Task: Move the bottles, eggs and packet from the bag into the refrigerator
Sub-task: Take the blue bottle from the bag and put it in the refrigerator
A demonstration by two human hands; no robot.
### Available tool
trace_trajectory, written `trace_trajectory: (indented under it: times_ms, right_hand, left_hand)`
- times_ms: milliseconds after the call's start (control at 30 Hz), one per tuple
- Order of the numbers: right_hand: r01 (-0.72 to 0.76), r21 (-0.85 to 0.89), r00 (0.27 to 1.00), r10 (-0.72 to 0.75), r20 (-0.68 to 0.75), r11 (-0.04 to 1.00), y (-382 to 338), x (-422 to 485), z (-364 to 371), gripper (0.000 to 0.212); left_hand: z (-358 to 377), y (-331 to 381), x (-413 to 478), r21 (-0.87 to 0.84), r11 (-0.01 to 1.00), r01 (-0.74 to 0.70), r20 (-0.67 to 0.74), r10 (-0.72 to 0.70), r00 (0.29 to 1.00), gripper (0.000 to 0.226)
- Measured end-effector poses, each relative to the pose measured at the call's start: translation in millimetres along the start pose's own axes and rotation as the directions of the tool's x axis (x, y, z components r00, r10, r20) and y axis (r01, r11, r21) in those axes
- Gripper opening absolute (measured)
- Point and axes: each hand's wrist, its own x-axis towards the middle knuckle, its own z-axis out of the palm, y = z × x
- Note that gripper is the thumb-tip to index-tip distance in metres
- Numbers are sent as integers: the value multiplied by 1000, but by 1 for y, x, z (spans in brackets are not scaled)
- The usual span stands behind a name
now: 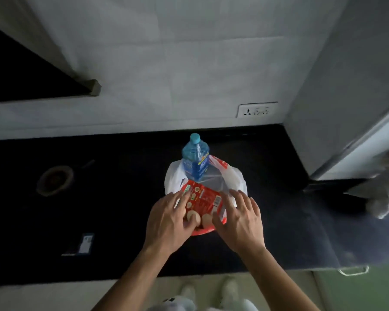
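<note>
The head view looks down on a dark countertop (276, 158) set against a pale tiled wall (189, 63), and on it, straight ahead of the person, sits a white plastic bag (236, 176) with red print, its mouth open. A blue-tinted bottle (195, 162) with a blue cap stands upright in the far side of the bag, its upper half well above the rim. A red packet (203, 198) lies tilted across the bag's opening, just in front of the bottle, and pale eggs (206, 219) show at the packet's near edge, low in the bag. The left hand (170, 218) is spread over the near left part of the bag, fingers straight and fanned wide, their tips on the packet's left edge and beside the eggs, curled round nothing. The right hand (239, 217) mirrors it on the near right, fingers also straight and fanned, tips touching the packet's right edge and the clear plastic there, gripping nothing. At the far right rises a tall grey refrigerator (346, 104), well apart from the bag, with a grey cloth (383, 189) hanging at its lower front. A wall socket (256, 110) sits above the counter, a small round pan (54, 179) lies far to the left, and a dark labelled box (82, 243) lies near the counter's front edge
</note>
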Motion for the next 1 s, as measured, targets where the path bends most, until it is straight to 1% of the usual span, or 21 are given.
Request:
trace_trajectory:
  times_ms: [100,167,267,400,500,567,633,700,767,833,900,1000]
  right_hand:
    - [63,11,998,-64,19,998,9,19,1,63]
    - [89,9,996,-89,25,996,18,32,4,63]
    - [119,-1,992,-119,49,993,33,50,11,64]
    - [125,19,990,-126,68,992,41,76,24,63]
    - [116,109,983,-130,129,987,40,96,39,62]
    - [112,188,975,-145,169,976,39,107,50,58]
    - [100,254,971,-150,186,962,37,118,62,55]
    - [62,301,970,-129,207,951,34,130,73,55]
    - [26,330,969,-105,223,944,33,140,82,57]
    - [4,304,965,-83,248,953,34,147,91,57]
    - [1,252,959,-72,276,968,38,151,99,51]
    - [6,191,951,-65,303,982,42,155,108,50]
  left_hand:
    - [2,0,10,9,998,65,-26,-65,998,67]
    - [9,-2,19,-6,997,75,-47,-75,996,66]
    - [23,-3,32,-37,996,82,-42,-84,996,68]
    - [42,-3,52,-137,981,136,-84,-149,985,59]
    - [50,-6,72,-230,957,179,-127,-212,969,53]
    - [57,-8,86,-319,924,209,-163,-271,949,61]
    - [65,-10,98,-374,897,234,-185,-320,929,75]
    - [73,-13,112,-437,853,285,-162,-386,908,88]
    - [82,-16,126,-501,811,304,-146,-425,893,96]
    - [91,-17,138,-551,778,301,-140,-442,886,96]
    - [98,-17,147,-597,746,294,-146,-462,875,92]
    - [103,-18,157,-635,718,284,-138,-468,873,87]
